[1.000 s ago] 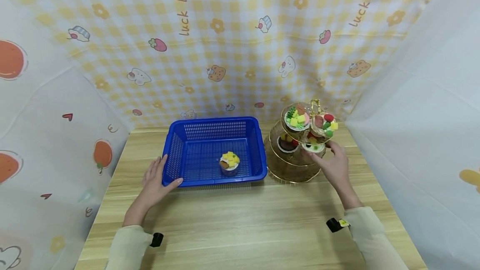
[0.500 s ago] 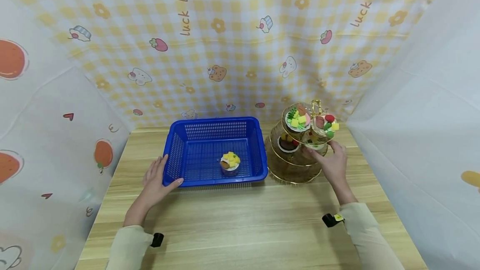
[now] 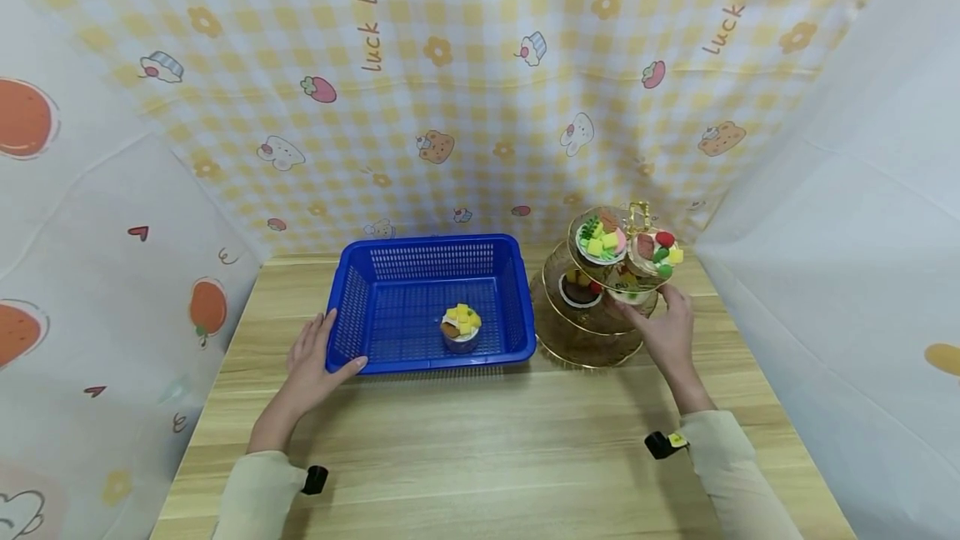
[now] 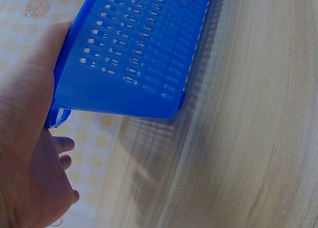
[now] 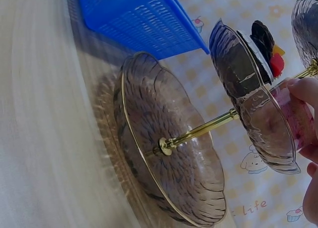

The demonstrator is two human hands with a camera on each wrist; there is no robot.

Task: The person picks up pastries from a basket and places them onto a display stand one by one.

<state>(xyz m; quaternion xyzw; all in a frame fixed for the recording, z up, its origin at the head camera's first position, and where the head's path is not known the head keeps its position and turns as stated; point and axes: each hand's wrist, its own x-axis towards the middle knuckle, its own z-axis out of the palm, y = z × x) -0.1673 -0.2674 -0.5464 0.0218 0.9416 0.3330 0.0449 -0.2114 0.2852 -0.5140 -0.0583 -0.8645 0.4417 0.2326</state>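
Observation:
My left hand (image 3: 312,361) grips the front left corner of a blue plastic basket (image 3: 431,362), its thumb over the rim. A toy cupcake with yellow cubes (image 3: 461,326) stands in the basket at the right. My right hand (image 3: 667,332) reaches between the upper two tiers of a smoky, gold-rimmed three-tier stand (image 5: 164,109). Its thumb and fingers hold a pink-sided toy cupcake (image 5: 294,111) on the middle tier, whose white top is partly hidden under the top tier. A dark cupcake (image 3: 581,288) sits left of it.
Two toy cupcakes, one with green and yellow topping (image 3: 601,242) and one with a red berry (image 3: 654,253), sit on the top tier beside its gold handle (image 3: 639,215). A patterned curtain (image 3: 480,148) hangs behind the wooden table (image 3: 480,448).
The top of the stand has shifted slightly right. My right hand has moved a little, and the cupcake at its fingers is more covered by the top tier. The left hand and basket stay put.

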